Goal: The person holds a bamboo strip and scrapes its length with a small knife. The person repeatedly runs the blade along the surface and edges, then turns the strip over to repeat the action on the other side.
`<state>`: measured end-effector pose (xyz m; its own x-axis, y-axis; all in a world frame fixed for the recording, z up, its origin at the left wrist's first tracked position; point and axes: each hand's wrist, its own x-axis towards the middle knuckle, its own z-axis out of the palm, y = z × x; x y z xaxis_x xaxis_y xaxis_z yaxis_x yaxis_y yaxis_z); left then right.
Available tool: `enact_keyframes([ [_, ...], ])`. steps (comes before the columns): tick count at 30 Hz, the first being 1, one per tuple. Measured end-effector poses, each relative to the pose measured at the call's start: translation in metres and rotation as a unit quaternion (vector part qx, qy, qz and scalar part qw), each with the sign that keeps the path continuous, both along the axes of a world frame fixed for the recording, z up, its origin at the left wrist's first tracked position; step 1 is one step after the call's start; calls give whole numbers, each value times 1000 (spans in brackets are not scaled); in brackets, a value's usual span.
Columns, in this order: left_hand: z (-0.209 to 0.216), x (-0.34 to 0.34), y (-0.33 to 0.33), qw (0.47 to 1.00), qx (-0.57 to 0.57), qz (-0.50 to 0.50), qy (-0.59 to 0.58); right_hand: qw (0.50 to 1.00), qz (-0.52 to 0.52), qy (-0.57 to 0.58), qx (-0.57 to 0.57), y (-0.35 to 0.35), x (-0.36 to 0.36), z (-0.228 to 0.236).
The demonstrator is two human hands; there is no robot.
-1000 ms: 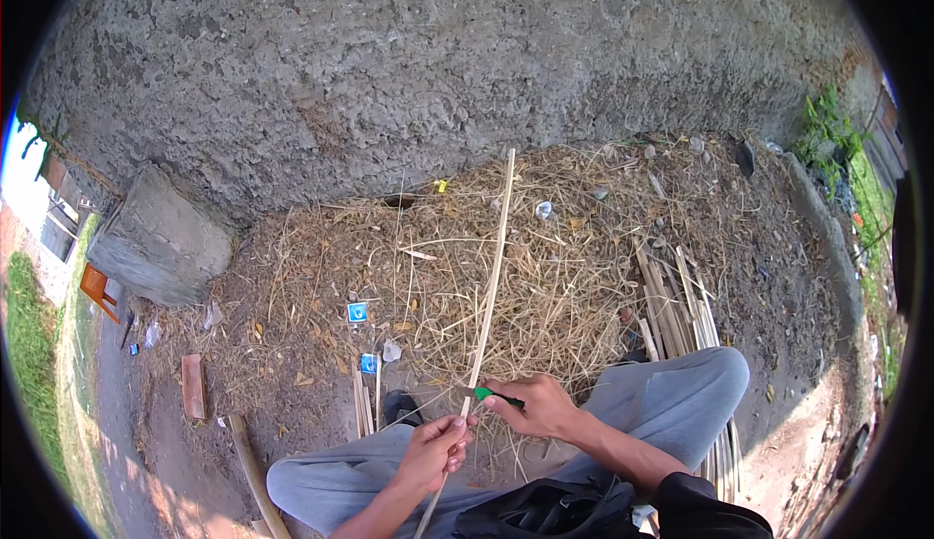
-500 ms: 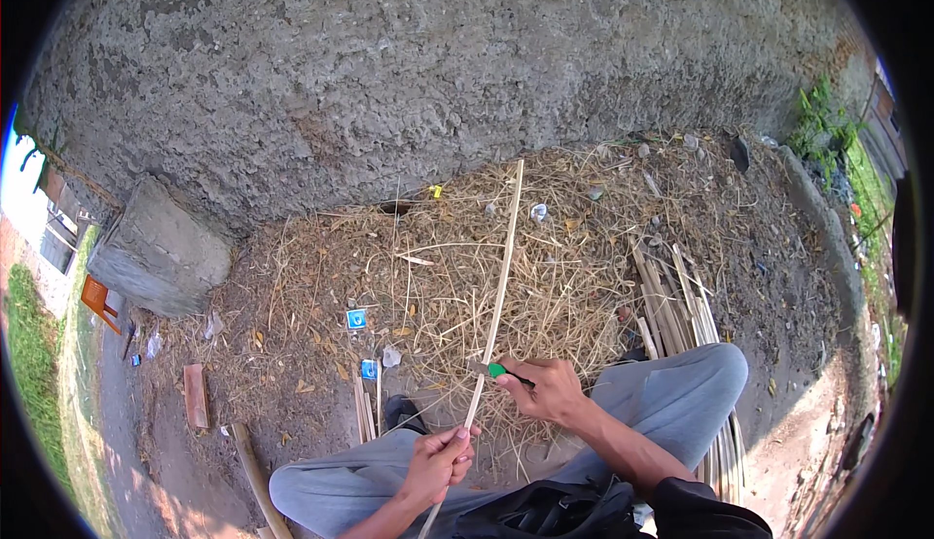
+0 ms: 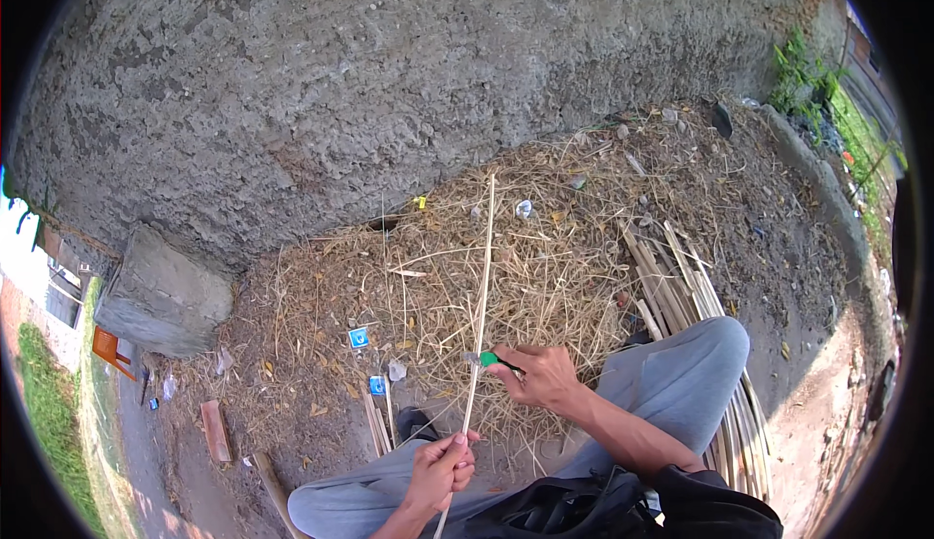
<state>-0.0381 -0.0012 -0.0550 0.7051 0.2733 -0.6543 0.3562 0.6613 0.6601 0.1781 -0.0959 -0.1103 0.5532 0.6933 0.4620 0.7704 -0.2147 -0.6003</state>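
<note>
A long, thin pale strip of wood or bamboo (image 3: 485,267) runs from my lap out toward the wall, slightly tilted. My left hand (image 3: 440,468) is closed around its near part, above my left thigh. Farther up the strip, my right hand (image 3: 541,379) grips a knife (image 3: 488,358) with a green and black handle. The short blade lies across the strip, touching it or very close to it; part of the handle is hidden by my fingers.
Shavings (image 3: 545,296) cover the ground before me, up to a rough grey wall (image 3: 389,72). A bundle of strips (image 3: 671,281) lies by my right knee. At left are a concrete block (image 3: 165,291), a brick (image 3: 216,430), a wooden pole (image 3: 276,490) and blue packets (image 3: 359,338).
The strip's far end has swung a little to the left. My right hand and the knife have shifted slightly left and up along it. The whole view has tilted a little.
</note>
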Motion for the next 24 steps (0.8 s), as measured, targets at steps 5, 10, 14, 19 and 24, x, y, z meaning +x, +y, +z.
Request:
enact_keyframes([
  [5, -5, -4, -4, 999, -5, -24, 20, 996, -55, 50, -44, 0, 24, -8],
  [10, -9, -8, -7, 999, -18, -23, 27, 992, -93, 35, -73, -1, 39, -13],
  [14, -8, -22, -14, 996, -34, -27, 75, 979, -147, 81, -114, -1, 64, -29],
  [19, 10, -15, -19, 996, 3, -34, 87, 983, -156, 36, -89, -1, 72, -49],
  [24, 16, -20, -15, 992, 24, -30, 119, 982, -146, 34, -117, 4, 63, -43],
])
